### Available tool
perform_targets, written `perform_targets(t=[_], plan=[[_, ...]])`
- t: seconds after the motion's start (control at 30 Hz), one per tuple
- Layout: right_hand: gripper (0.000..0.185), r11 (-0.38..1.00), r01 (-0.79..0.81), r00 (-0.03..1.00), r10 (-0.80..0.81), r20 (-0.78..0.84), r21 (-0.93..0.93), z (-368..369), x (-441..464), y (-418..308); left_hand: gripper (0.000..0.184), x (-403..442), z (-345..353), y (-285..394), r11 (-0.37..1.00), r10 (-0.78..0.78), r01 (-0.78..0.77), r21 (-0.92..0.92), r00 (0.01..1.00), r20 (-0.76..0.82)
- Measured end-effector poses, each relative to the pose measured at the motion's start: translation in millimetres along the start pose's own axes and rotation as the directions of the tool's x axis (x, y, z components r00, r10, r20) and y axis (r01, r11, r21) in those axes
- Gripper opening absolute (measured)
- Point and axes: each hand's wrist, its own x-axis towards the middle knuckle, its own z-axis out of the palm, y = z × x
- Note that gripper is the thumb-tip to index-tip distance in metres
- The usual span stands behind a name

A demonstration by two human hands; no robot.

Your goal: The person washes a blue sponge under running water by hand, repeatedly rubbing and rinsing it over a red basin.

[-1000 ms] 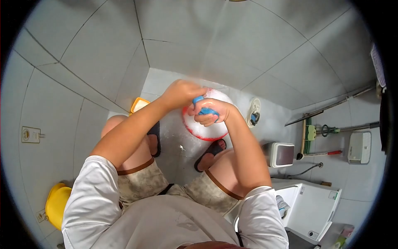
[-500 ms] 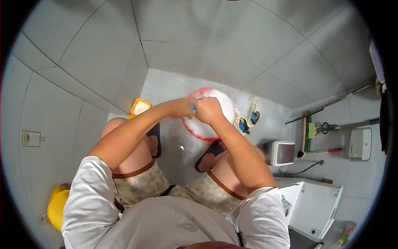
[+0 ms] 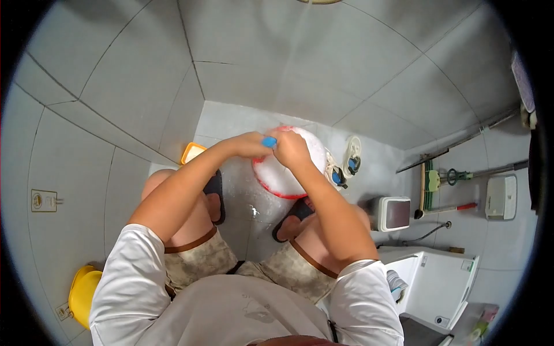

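A wet-looking blue cloth (image 3: 269,142) shows between my two hands, held above a round red-rimmed basin (image 3: 276,190) full of white foam. My left hand (image 3: 253,145) is closed on one side of the cloth, over the basin's left edge. Closed on its other side, my right hand (image 3: 290,149) is over the foam. Most of the cloth is hidden in my fists.
White shoes with blue and black parts (image 3: 352,157) stand right of the basin. An orange container (image 3: 193,152) sits at the left. A bin (image 3: 391,214), wall-hung tools (image 3: 433,181), an open white appliance (image 3: 433,282) and a yellow object (image 3: 85,295) surround my seat.
My hands have shifted from one above the other to side by side, and less of the blue cloth shows. The shoe beside the basin has come into view.
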Motion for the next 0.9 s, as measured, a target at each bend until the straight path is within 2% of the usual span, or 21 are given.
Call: perform_targets(t=[0.03,0.07,0.1,0.13,0.17,0.2,0.23,0.27,0.33,0.37,0.43,0.5,0.57,0.63,0.67,0.7,0.73,0.77,0.8,0.87,0.9], plan=[[0.01,0.983,-0.17,0.984,0.165,0.071,0.075,4.7,-0.6,0.0,0.032,-0.5,3.0,-4.6,0.98,0.055,-0.027,0.198,0.989,-0.14],[0.01,0.984,-0.162,0.985,0.157,0.07,0.072,5.5,1.6,4.7,0.051,-0.2,5.4,-7.8,0.92,0.136,-0.024,0.391,0.955,-0.264],[0.014,0.893,-0.376,0.908,0.302,0.291,0.247,-2.4,3.4,5.7,0.051,-5.6,8.3,-3.3,0.92,0.14,-0.026,0.391,0.953,-0.267],[0.019,0.723,-0.594,0.767,0.377,0.519,0.352,-7.2,1.5,9.8,0.057,-14.4,12.2,5.1,0.839,0.348,-0.145,0.524,0.883,-0.314],[0.019,0.722,-0.596,0.766,0.382,0.517,0.35,-13.2,5.0,17.6,0.065,-21.4,14.5,14.7,0.721,0.545,-0.236,0.651,0.774,-0.322],[0.02,0.241,-0.855,0.503,0.164,0.849,0.46,-19.8,14.1,28.6,0.065,-21.7,14.0,19.5,0.719,0.548,-0.241,0.651,0.774,-0.318],[0.021,-0.256,-0.94,0.292,-0.255,0.922,0.227,-23.8,18.4,35.3,0.065,-21.5,12.5,24.6,0.559,0.686,-0.296,0.775,0.69,-0.231],[0.021,-0.256,-0.939,0.293,-0.251,0.922,0.229,-25.0,15.8,37.4,0.066,-22.0,11.4,29.3,0.374,0.795,-0.324,0.869,0.595,-0.12],[0.016,-0.281,-0.923,0.355,-0.353,0.866,0.264,-35.6,11.9,29.1,0.059,-24.2,12.3,32.0,0.358,0.821,-0.336,0.871,0.558,-0.123],[0.016,-0.282,-0.923,0.355,-0.352,0.866,0.263,-38.8,11.8,24.1,0.053,-25.6,14.1,32.5,0.345,0.844,-0.347,0.872,0.521,-0.127],[0.016,-0.207,-0.962,0.264,-0.539,0.8,0.178,-40.9,9.3,13.9,0.047,-25.0,18.9,23.8,0.382,0.824,-0.337,0.861,0.546,-0.151],[0.013,-0.136,-0.972,0.232,-0.506,0.831,0.189,-45.8,5.1,2.2,0.041,-25.7,22.8,17.7,0.415,0.802,-0.32,0.852,0.57,-0.177],[0.011,-0.053,-0.978,0.205,-0.468,0.86,0.204,-45.6,7.7,-3.7,0.027,-25.6,22.8,16.6,0.443,0.57,-0.192,0.876,0.814,-0.11],[0.021,0.263,-0.939,0.181,-0.177,0.967,0.224,-29.6,3.7,-3.2,0.025,-23.9,30.0,15.2,0.47,0.474,-0.165,0.867,0.876,-0.091],[0.021,0.262,-0.939,0.178,-0.18,0.967,0.222,-18.5,-2.0,-4.4,0.024,-23.4,34.4,13.2,0.494,0.373,-0.137,0.859,0.926,-0.066],[0.028,0.702,-0.625,0.483,0.005,0.875,0.341,-4.2,-9.8,-4.0,0.024,-18.4,39.3,3.6,0.496,0.37,-0.137,0.858,0.927,-0.066],[0.036,0.967,-0.166,0.766,0.003,0.643,0.193,8.7,-17.0,-4.6,0.023,-10.3,46.7,-12.7,0.561,0.365,-0.086,0.823,0.918,-0.154],[0.053,0.997,-0.072,0.771,0.038,0.636,0.028,21.3,-19.8,-3.0,0.022,-2.2,53.6,-28.8,0.624,0.352,-0.036,0.781,0.905,-0.24],[0.053,0.997,-0.074,0.769,0.037,0.638,0.031,20.1,-19.8,-7.3,0.022,7.2,55.4,-42.4,0.625,0.349,-0.035,0.78,0.906,-0.239],[0.06,0.994,0.0,0.922,0.042,0.384,-0.109,4.8,-15.7,-21.9,0.025,21.6,52.1,-59.9,0.697,0.418,-0.133,0.704,0.873,-0.249],[0.065,0.987,0.048,0.934,0.011,0.357,-0.156,-4.7,-10.4,-27.4,0.025,14.4,45.9,-49.4,0.696,0.418,-0.133,0.706,0.874,-0.248]])
